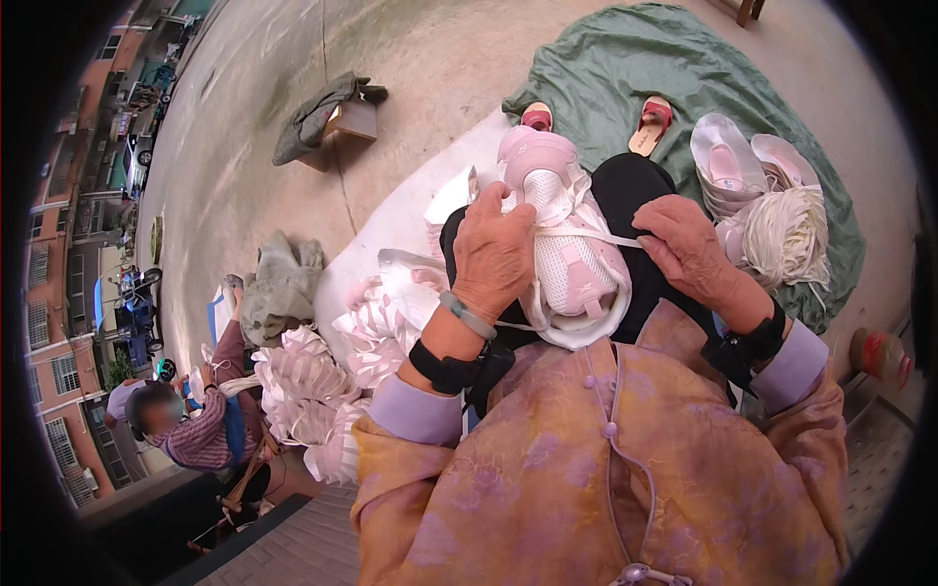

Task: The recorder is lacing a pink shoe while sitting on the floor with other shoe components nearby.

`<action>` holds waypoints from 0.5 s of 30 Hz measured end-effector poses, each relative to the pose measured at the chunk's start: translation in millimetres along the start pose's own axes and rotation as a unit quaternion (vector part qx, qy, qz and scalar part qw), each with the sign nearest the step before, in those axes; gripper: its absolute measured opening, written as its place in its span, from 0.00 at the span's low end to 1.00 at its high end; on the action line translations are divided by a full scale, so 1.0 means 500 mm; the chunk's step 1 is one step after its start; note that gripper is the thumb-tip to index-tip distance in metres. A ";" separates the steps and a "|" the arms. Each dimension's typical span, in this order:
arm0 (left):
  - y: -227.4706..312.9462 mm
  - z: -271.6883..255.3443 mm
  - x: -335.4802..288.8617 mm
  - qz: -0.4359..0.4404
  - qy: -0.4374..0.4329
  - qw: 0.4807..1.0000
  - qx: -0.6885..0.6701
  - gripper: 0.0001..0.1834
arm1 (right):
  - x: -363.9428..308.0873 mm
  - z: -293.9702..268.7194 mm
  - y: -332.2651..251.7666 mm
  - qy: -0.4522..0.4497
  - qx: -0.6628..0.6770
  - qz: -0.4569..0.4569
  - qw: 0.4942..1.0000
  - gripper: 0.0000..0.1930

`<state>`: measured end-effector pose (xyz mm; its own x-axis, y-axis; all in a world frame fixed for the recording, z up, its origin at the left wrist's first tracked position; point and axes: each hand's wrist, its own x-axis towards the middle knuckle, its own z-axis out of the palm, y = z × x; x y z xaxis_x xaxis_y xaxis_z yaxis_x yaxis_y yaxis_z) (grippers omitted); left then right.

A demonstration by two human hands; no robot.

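The left hand (493,256) curls over the near left side of a pink and white shoe (562,244), fingers closed on its upper and seemingly pinching the white lace (586,237), which steadies the shoe against the lap so it cannot roll. The right hand (689,249), just right of the shoe, is closed on the other end of that lace; the lace runs taut across the shoe from one hand to the other, so it looks held under tension. The shoe rests on the person's dark-clothed lap with its sole edge toward the body and its toe pointing away, slightly left; its long axis runs from the person's belly outward toward the green cloth (596,68) spread on the ground beyond it. Left of the shoe lies a heap of white and pink shoe uppers (308,381). Right of the shoe, on the cloth, sit more pale shoes (728,166) and a bundle of white laces (787,234), within easy reach.
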<state>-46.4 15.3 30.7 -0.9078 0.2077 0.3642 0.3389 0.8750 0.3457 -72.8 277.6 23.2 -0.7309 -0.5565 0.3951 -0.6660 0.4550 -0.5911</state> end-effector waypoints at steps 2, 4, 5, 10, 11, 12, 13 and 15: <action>-0.002 -0.001 0.010 0.057 -0.009 0.998 0.024 0.12 | 0.020 0.032 -0.011 -0.010 -0.017 -0.003 1.000 0.10; 0.001 -0.006 0.015 0.057 -0.073 0.995 0.043 0.10 | 0.031 0.046 -0.023 -0.024 -0.034 -0.008 0.999 0.10; 0.003 -0.007 0.017 0.057 -0.074 0.995 0.043 0.10 | 0.035 0.045 -0.031 -0.064 -0.043 0.021 0.997 0.09; -0.007 -0.013 0.019 0.096 -0.046 0.985 0.137 0.10 | 0.040 0.043 -0.027 -0.132 -0.035 0.024 0.990 0.07; -0.009 -0.014 0.018 0.095 -0.047 0.985 0.137 0.10 | 0.038 0.041 -0.035 -0.106 0.017 0.026 0.994 0.06; -0.012 -0.015 0.016 0.076 -0.012 0.989 0.123 0.09 | 0.035 0.038 -0.041 -0.080 0.069 0.029 0.994 0.05; -0.014 -0.015 0.015 0.056 0.022 0.992 0.108 0.08 | 0.033 0.030 -0.045 -0.081 0.071 0.029 0.994 0.05; -0.010 -0.012 0.014 -0.002 0.065 0.996 0.053 0.07 | 0.026 -0.001 -0.051 -0.214 0.088 -0.021 0.973 0.04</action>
<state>-52.8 9.4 36.7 -0.8670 0.1507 0.4749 0.3006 0.9184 0.2573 -65.3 259.2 43.8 -0.5497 -0.8275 0.1145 -0.6303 0.3208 -0.7070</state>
